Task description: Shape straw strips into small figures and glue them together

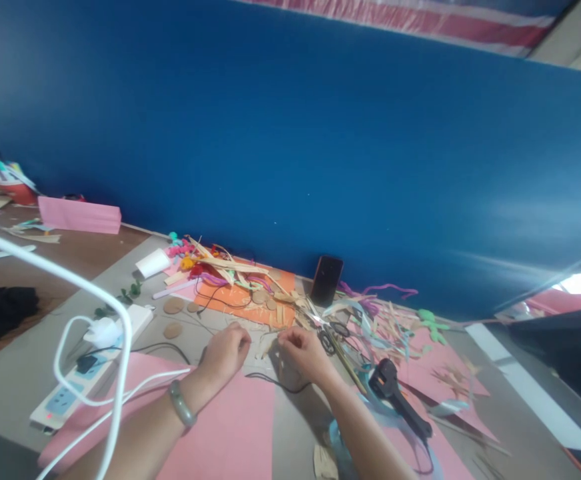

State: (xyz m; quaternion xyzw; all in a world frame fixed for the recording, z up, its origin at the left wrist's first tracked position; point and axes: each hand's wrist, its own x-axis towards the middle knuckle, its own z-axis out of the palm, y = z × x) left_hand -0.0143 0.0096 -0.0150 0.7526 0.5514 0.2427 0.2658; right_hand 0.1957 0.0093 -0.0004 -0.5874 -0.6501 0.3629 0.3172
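Pink paper sheet (220, 427) lies nearest, flat beneath the L. forearm (145, 433), prob. to shield the tabletop. Glue gun (398, 399) rests R. of the R. forearm (363, 427), grip toward the near side, seemingly for quick reach. L. hand (226, 351) and R. hand (304, 353) face each other low over the grey table (290, 453), fingers curled, thumbs drawn in; whether either pinches anything can't be told. Pale scraps (264, 345) lie betw. them, presumably so both can get at them. Scissors (327, 341) sit just beyond the R. hand, likely for handiness. Farther back, straw-coloured strips (235, 265) are heaped, apparently as stock; a dark phone (327, 280) leans agst. the blue partition (290, 133), prob. for support.
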